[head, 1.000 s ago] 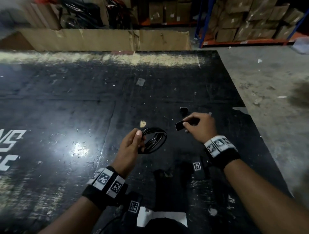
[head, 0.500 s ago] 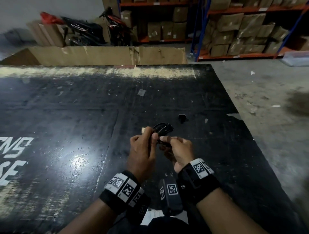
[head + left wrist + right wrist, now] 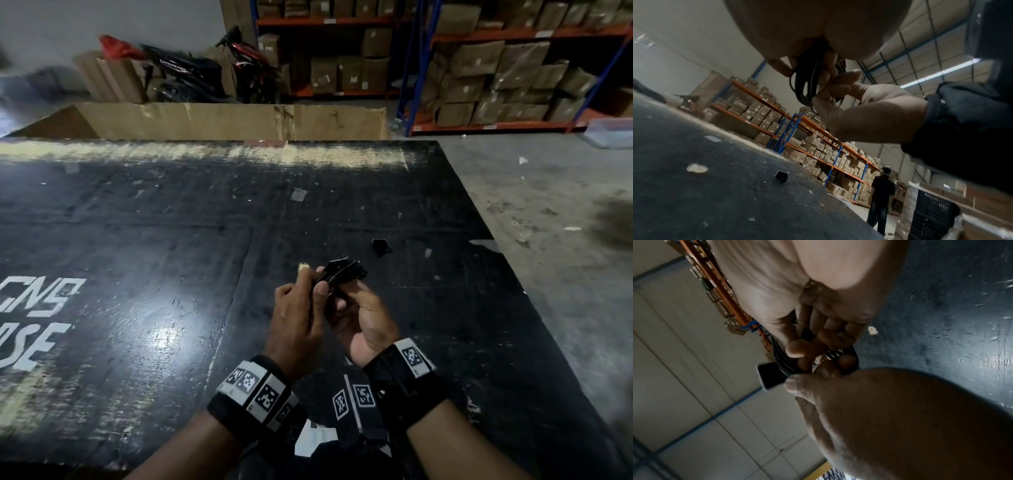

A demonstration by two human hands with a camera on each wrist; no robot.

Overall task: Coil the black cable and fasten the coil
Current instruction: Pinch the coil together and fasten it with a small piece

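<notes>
In the head view the left hand (image 3: 299, 317) pinches the coiled black cable (image 3: 342, 274) above the table (image 3: 137, 257), right hand (image 3: 363, 318) curled beneath it; a second ago that hand was well to the right, holding a strap. The left wrist view shows thin, light, springy loops (image 3: 807, 81), best gripped across the bunched strands. In the right wrist view fingers hold a black strap (image 3: 769, 378) against the coil

We see a black cable coil (image 3: 342, 274) w/ a black strap (image 3: 769, 378). Table (image 3: 137, 240) is black, scuffed, white lettering at 9 o'clock. Wristbands (image 3: 255, 387) black w/ b&w square tags. Shelving (image 3: 513, 34) orange & blue, brown boxes.
</notes>
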